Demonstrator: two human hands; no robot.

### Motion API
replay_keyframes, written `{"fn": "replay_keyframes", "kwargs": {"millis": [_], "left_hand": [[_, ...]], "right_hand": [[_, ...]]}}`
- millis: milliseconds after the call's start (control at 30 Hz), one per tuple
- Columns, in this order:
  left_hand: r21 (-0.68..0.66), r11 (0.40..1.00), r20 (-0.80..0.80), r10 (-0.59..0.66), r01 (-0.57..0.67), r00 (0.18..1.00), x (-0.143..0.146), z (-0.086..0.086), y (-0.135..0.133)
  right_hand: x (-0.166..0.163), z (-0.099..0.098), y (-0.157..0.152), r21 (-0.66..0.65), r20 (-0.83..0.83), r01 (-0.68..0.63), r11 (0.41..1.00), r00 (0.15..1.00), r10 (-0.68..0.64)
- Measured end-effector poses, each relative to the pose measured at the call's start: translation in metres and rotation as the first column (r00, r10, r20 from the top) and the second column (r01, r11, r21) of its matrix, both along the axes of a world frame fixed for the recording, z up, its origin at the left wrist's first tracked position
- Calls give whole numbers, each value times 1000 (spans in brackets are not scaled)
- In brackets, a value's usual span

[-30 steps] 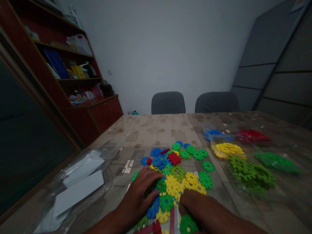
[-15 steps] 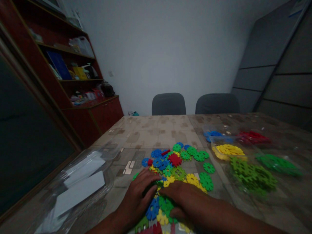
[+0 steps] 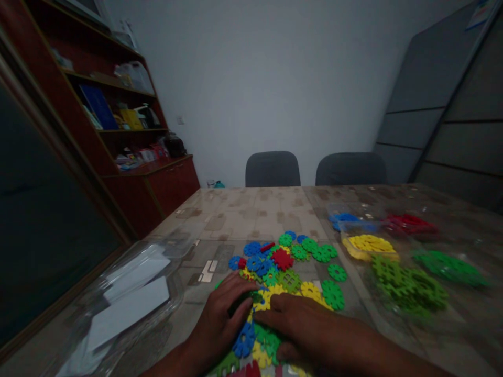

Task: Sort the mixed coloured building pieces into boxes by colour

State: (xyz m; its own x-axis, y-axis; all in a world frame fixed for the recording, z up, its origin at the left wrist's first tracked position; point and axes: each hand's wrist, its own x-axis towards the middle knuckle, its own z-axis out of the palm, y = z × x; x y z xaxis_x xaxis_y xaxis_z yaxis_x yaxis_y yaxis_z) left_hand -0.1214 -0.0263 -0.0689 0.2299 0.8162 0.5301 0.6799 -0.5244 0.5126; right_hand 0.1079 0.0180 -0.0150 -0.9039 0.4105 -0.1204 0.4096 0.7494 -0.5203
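Spread over the patterned table is a loose pile of flat, notched plastic gear-shaped pieces in blue, green, yellow and red. My left hand (image 3: 226, 309) rests at the pile's left side, thumb apart from the curved fingers, fingertips by a small dark green piece (image 3: 256, 296). My right hand (image 3: 296, 322) lies low across the pile with fingers stretched leftward, over yellow pieces (image 3: 276, 289) and green pieces (image 3: 269, 341). A blue gear piece (image 3: 244, 339) lies between the hands, near my left thumb. A red gear piece (image 3: 282, 259) sits beyond them. My palms hide part of the pile.
At the left, a clear plastic tray (image 3: 178, 293) holds white cards (image 3: 129, 312). Clear boxes at the right hold yellow pieces (image 3: 370, 244), olive green pieces (image 3: 408, 288), green pieces (image 3: 450, 267), red pieces (image 3: 411, 223) and blue pieces (image 3: 346, 220). Two grey chairs (image 3: 272, 168) stand behind the table.
My right hand has shifted slightly, its fingers sliding a little over the pieces. The left hand stays almost in place. The view has tilted very slightly.
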Motion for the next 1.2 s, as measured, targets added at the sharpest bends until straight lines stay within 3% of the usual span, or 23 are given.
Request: {"fn": "replay_keyframes", "kwargs": {"millis": [233,433,600,833,1033,1200], "left_hand": [[3,1000,0,9,-9,1000,1,4,-1],[51,999,3,-2,2,1000,3,9,-1],[52,999,43,-20,18,999,5,10,0],[49,998,89,-38,34,995,4,7,-3],[-80,989,206,-104,123,973,3,0,-6],[-90,986,174,-123,140,977,0,-2,-7]], "right_hand": [[-1,6,4,-60,-20,24,998,999,-26],[11,-7,3,-119,-99,88,989,990,-100],[10,-6,4,-178,-125,141,974,978,-164],[-5,-11,11,-160,-386,291,943,861,-331],[-13,-19,8,-97,-466,185,978,860,-209],[-9,-14,10,-68,-464,207,976,859,-214]]}}
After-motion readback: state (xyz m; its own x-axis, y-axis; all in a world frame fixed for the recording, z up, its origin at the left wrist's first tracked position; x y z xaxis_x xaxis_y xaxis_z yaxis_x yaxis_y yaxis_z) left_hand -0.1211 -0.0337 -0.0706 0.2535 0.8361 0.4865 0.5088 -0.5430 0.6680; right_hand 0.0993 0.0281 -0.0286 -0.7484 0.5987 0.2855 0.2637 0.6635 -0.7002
